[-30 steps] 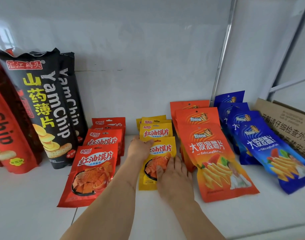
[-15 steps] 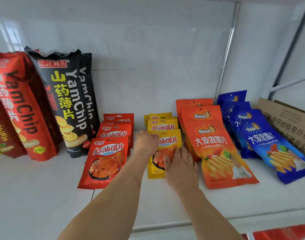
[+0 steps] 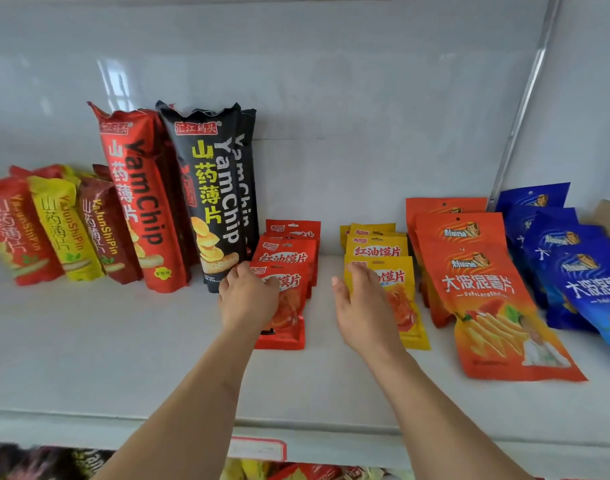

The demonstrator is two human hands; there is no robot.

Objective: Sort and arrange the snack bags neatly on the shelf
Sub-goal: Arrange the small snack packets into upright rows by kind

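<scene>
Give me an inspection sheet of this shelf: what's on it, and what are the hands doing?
Surface: white shelf, front part bare.
Job's things: small red packs and small yellow packs in rows; orange bags, blue bags, tall YamChip bags leaning on the back wall.
Clutter: cardboard box at far right.
Hands: left hand on the front red pack, right hand on the front yellow pack; grip unclear.
Cables: nothing seen.
Surroundings: more snacks on the shelf below.

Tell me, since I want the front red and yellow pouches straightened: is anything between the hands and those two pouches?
Nothing visible. The left hand already lies on the front red pouch, and the right hand on the front yellow pouch. The shelf in front is bare.
</scene>
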